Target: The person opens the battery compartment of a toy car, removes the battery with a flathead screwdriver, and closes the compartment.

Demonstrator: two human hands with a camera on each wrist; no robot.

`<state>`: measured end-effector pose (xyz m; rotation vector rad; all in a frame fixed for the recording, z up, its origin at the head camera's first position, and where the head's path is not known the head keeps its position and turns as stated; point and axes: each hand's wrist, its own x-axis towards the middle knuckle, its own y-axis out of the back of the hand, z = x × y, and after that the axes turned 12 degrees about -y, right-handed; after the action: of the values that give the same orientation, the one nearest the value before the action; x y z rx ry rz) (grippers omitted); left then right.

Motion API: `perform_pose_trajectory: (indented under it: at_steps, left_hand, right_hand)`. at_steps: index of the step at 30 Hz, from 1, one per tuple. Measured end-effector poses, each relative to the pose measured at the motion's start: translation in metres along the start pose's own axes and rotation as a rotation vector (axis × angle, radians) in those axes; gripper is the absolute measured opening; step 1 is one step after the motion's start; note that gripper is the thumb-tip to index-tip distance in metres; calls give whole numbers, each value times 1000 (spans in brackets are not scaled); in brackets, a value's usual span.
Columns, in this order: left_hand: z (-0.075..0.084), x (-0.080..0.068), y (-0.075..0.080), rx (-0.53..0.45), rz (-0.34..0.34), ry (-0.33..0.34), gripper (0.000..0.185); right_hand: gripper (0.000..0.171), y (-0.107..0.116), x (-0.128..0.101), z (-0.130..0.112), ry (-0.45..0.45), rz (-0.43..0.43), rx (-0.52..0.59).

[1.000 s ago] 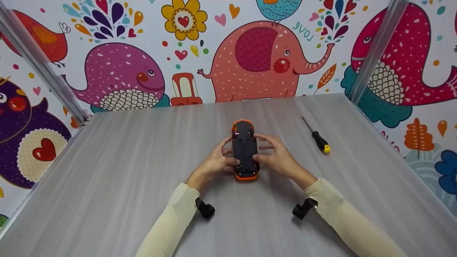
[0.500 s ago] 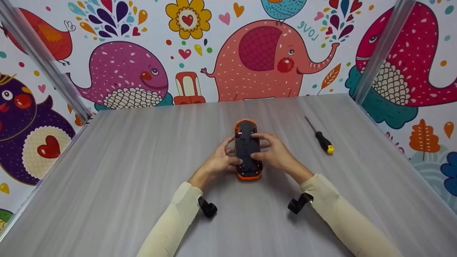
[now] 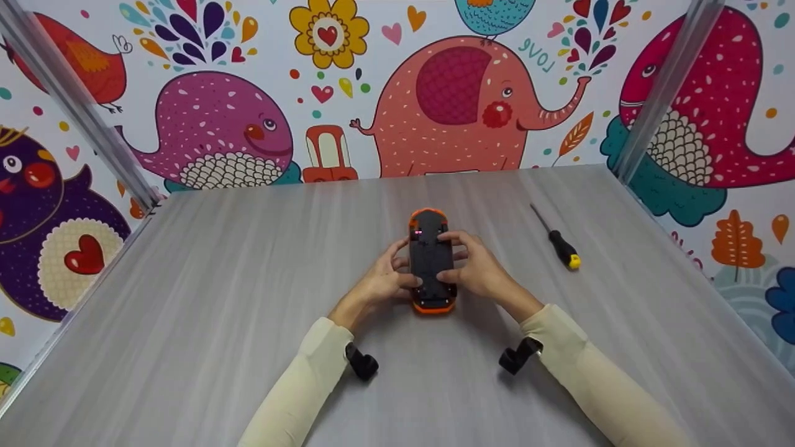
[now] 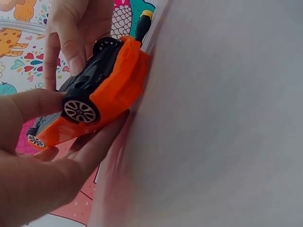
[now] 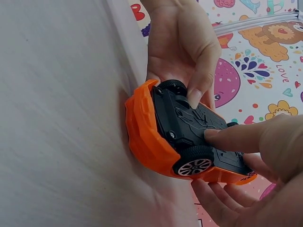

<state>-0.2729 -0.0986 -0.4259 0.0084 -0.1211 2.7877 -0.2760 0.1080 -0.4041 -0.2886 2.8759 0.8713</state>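
An orange toy car is upside down above the table, its black underside facing up and its front-to-back line pointing away from me. My left hand grips its left side: the thumb lies on the underside beside a wheel, and the fingers reach beneath the orange body. From the other side my right hand holds it, thumb on the black underside and fingers against the body. Small screws show at the near end in the right wrist view. The car's roof is hidden.
A screwdriver with a black and yellow handle lies on the table to the right of my right hand. Behind the grey table stands a wall with cartoon animals, and metal posts rise at the corners.
The head view has shifted slightly. My right thumb and index finger have slid a little further inward over the car's underside; both hands keep their hold.
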Motion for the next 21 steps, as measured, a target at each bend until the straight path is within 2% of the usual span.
perform_pose_trajectory:
  at_steps: [21]
  left_hand:
    - [1, -1, -2, 22, 21, 28, 93]
  right_hand:
    - [61, 6, 4, 4, 17, -54, 32]
